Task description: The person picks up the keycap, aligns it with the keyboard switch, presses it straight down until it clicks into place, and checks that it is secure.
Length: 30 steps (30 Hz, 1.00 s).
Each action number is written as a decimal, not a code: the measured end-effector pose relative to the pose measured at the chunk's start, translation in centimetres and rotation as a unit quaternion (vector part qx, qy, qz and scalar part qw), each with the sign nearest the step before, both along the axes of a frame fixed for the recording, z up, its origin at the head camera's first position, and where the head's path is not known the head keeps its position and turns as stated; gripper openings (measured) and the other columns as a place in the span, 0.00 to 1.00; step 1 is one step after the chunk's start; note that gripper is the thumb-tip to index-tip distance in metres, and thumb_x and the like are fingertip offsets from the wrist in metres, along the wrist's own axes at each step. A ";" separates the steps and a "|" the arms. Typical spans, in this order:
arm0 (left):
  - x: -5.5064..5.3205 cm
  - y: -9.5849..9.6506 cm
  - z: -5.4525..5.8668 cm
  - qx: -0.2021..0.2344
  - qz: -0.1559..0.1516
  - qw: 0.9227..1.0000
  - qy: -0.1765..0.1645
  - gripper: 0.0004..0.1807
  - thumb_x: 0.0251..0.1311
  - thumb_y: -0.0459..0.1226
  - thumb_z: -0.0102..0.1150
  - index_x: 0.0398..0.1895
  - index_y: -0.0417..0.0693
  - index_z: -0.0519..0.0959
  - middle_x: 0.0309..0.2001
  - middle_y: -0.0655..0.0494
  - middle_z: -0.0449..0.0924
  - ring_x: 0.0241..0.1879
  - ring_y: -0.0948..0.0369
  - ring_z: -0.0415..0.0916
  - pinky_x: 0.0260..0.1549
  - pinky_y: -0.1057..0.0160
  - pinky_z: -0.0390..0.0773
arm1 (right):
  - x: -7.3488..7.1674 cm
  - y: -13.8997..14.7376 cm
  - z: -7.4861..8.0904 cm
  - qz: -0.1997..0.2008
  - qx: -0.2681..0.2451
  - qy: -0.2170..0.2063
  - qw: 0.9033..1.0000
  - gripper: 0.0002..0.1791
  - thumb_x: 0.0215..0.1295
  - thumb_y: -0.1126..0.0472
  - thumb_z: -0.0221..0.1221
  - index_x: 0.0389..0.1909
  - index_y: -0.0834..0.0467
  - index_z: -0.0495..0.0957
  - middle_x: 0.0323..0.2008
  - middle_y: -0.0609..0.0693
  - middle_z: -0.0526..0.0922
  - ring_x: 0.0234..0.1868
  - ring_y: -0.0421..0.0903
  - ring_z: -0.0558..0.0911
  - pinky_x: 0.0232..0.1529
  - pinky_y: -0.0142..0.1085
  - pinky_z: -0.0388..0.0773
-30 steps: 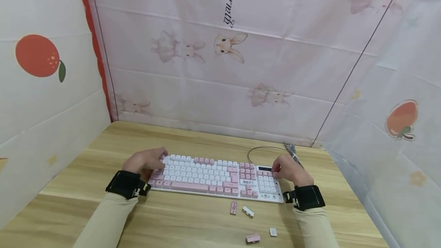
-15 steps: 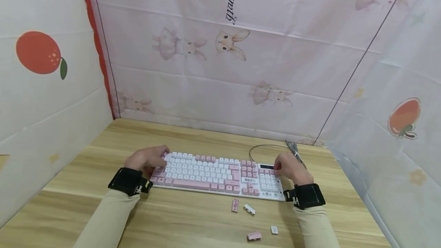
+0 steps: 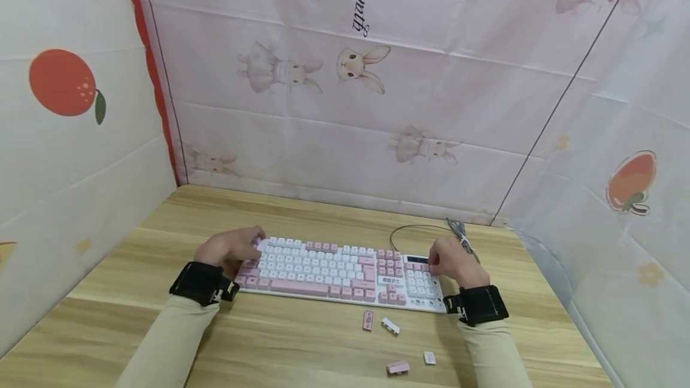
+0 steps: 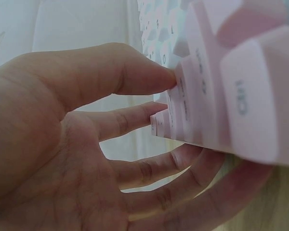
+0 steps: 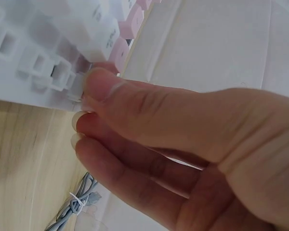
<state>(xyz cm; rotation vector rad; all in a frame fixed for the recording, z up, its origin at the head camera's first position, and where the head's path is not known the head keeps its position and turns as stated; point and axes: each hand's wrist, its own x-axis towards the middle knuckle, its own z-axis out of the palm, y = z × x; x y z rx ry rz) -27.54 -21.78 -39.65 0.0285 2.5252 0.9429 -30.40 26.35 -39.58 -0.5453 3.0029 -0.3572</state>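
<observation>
As left hand point(image 3: 229, 249) grips keyboard point(image 3: 312, 269) (edge), table point(image 3: 145, 256) extends leftward.

Cloth-walled booth point(image 3: 124, 178): rabbit-print sheet point(image 3: 312, 130) between fruit-print sheets point(image 3: 582, 166), wood-grain table point(image 3: 291, 340) below.

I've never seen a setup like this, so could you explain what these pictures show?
There's no robot here, just a person's bare left hand and right hand. The wide picture is taken from the person's head, looking forward and down; the close-ups are taken from each wrist. On the wooden table lies a pink-and-white keyboard, with a tied gray cable behind it and four loose keycaps in front. The left hand grips the keyboard's left end. The right hand touches the number pad near its upper right corner; whether it pinches a keycap is hard to tell.
</observation>
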 end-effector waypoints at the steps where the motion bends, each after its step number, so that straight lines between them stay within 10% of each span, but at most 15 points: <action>1: 0.0 0.0 0.0 -0.002 -0.001 1.000 0.002 0.31 0.65 0.32 0.57 0.71 0.42 0.64 0.62 0.34 0.69 0.42 0.48 0.79 0.30 0.53 0.86 | 0.0 0.0 0.0 0.000 0.001 0.001 1.000 0.07 0.52 0.74 0.72 0.25 0.60 0.87 0.25 0.49 0.84 0.28 0.44 0.76 0.32 0.37 0.76; 30: -0.1 -0.1 0.0 0.019 0.006 1.000 -0.019 0.29 0.66 0.32 0.56 0.70 0.43 0.63 0.60 0.34 0.67 0.42 0.48 0.79 0.31 0.52 0.87 | -0.3 0.0 -0.3 -0.008 0.015 0.004 1.000 0.06 0.53 0.72 0.73 0.24 0.59 0.87 0.25 0.49 0.84 0.28 0.44 0.75 0.33 0.36 0.75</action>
